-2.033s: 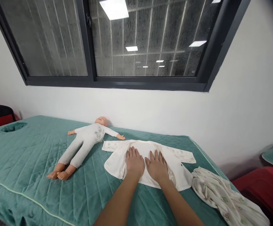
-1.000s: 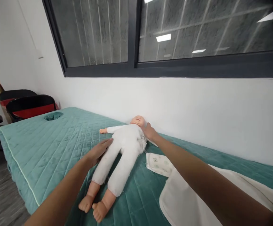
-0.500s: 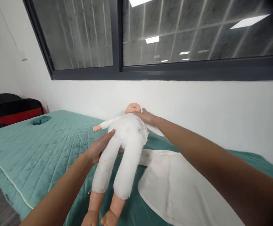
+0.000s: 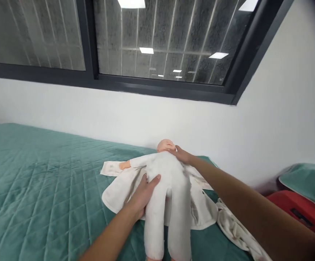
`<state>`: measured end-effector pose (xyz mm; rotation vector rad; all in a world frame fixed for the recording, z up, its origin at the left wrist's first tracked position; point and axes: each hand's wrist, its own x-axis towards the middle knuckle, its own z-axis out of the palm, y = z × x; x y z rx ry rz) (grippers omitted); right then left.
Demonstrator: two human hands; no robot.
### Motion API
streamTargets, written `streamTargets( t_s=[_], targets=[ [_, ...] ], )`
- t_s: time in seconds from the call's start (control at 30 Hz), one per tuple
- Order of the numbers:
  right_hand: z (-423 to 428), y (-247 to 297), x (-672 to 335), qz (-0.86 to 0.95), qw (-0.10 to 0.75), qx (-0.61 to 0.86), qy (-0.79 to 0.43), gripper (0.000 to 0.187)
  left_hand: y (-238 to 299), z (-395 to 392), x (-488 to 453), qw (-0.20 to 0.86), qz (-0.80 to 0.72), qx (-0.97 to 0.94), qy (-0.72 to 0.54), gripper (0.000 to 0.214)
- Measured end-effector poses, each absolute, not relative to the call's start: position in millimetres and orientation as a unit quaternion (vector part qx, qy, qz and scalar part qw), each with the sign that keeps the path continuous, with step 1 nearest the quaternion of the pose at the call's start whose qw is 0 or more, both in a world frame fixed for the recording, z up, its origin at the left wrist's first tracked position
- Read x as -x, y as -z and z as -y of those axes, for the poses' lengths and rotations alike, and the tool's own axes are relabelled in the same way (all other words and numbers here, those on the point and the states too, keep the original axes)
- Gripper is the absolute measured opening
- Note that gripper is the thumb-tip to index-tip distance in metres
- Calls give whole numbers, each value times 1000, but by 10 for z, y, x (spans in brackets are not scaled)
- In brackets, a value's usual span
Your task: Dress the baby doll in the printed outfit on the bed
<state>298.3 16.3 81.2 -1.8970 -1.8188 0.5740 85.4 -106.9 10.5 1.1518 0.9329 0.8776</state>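
Note:
A baby doll [image 4: 166, 168] with a white cloth body lies face up on a spread white garment [image 4: 120, 190], its head toward the wall. My left hand [image 4: 145, 194] grips the doll at the hip, the thumb on top and the other fingers partly hidden beneath. At the neck and shoulder, my right hand [image 4: 181, 155] holds the doll, its fingers partly out of sight behind it. One doll arm rests over a sleeve of the garment on the left. The doll's feet are cut off by the lower edge of the view.
A green quilted cover [image 4: 51, 188] spreads under everything. Crumpled white cloth [image 4: 232, 221] lies to the right, near my forearm. Further right is a red item [image 4: 295, 208] partly under green fabric. Behind stand a white wall [image 4: 92, 112] and a dark-framed window [image 4: 157, 85].
The view has turned right. The doll has come over from beside the white garment and now lies on it, both my hands still holding it.

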Motion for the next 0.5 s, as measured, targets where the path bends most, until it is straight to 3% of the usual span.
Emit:
streamTargets(
  t_s=[0.13, 0.2, 0.27, 0.37, 0.5],
  targets=[
    [-224, -588, -3072, 668, 186, 681, -236, 86, -13, 1126, -928, 707, -410, -404, -411, 76],
    [-288, -583, -3138, 679, 168, 672, -242, 86, 11, 1118, -872, 680, -455, -400, -413, 75],
    [-358, -684, -3216, 698, 133, 669, -217, 90, 21, 1054, -788, 595, -522, -445, -419, 69],
    [-439, -943, -3203, 736, 39, 670, -86, 88, 31, 831, -663, 393, -595, -558, -426, 44],
    [-426, -1019, -2675, 796, 56, 602, 22, 60, 125, 467, -587, 120, -662, -676, -301, 21]
  ],
)
